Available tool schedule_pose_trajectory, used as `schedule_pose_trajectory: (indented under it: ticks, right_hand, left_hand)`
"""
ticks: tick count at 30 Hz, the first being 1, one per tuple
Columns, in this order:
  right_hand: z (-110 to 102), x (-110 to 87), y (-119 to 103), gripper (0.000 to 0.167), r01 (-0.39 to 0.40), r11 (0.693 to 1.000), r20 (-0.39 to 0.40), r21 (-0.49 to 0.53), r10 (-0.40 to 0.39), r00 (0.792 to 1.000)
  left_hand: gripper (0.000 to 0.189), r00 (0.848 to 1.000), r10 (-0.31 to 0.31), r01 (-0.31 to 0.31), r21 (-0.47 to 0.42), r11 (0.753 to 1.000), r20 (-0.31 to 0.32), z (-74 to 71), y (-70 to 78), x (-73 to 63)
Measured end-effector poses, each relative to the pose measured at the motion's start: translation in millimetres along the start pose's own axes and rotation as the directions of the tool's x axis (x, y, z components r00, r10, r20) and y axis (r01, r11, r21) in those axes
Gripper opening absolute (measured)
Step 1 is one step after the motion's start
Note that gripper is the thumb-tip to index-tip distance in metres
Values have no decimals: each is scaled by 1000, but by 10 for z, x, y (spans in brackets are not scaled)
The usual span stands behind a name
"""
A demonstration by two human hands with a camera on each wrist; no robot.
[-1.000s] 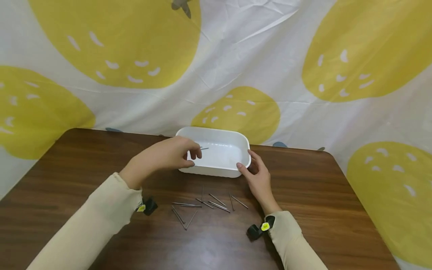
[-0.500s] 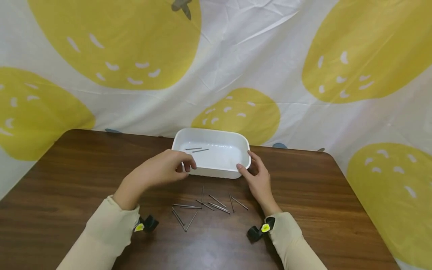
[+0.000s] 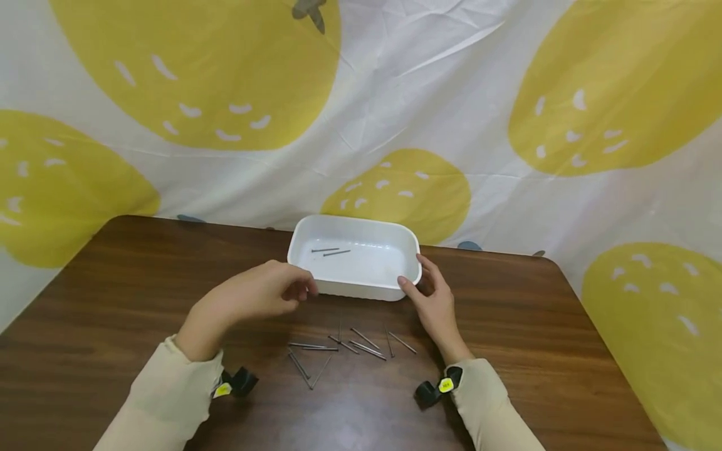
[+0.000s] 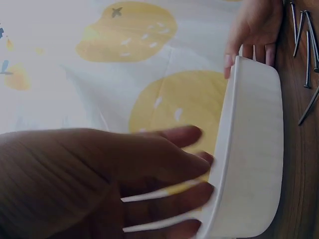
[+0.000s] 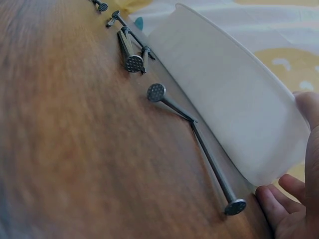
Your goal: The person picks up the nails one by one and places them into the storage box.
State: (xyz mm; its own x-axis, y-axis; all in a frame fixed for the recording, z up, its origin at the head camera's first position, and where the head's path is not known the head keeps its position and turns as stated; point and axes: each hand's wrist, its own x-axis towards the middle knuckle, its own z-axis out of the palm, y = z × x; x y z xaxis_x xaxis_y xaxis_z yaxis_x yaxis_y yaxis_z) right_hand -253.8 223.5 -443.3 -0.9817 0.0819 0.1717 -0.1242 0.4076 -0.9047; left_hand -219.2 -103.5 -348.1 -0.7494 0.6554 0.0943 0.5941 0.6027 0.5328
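Observation:
A white rectangular tray stands at the far side of the table, with two nails lying inside at its left. My right hand grips the tray's right front corner, thumb over the rim and fingers against the outer wall. Just in front of the tray's left front corner hovers my left hand, its fingers loosely bent and nothing seen between them. Several loose steel nails are scattered on the wood in front of the tray. Their flat textured heads show in the right wrist view.
The dark wooden table has rounded far corners. A white cloth with yellow fruit shapes hangs right behind the tray. Black wrist cameras are strapped at both sleeves.
My left hand has drawn back from over the tray toward me and to the left, uncovering the two nails inside. The right hand keeps its hold on the tray.

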Motion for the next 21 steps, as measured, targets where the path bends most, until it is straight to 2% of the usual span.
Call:
schedule_pose_trajectory:
  ticks: [5, 10, 14, 21]
  right_hand:
    - [-40, 16, 114, 62, 36, 999, -13, -15, -37, 999]
    - [-40, 16, 130, 62, 39, 999, -16, -33, -40, 999]
    - [-36, 15, 121, 61, 40, 998, -18, -52, -41, 999]
    - [-30, 10, 110, 60, 44, 998, -11, -53, -45, 999]
  left_hand:
    - [28, 993, -75, 76, -4, 997, 89, 29, 39, 6]
    - [25, 981, -112, 109, 27, 994, 157, 92, 80, 30]
    - [24, 971, -133, 124, 56, 991, 197, 166, 109, 66]
    - [22, 957, -166, 159, 51, 986, 237, 307, 149, 125]
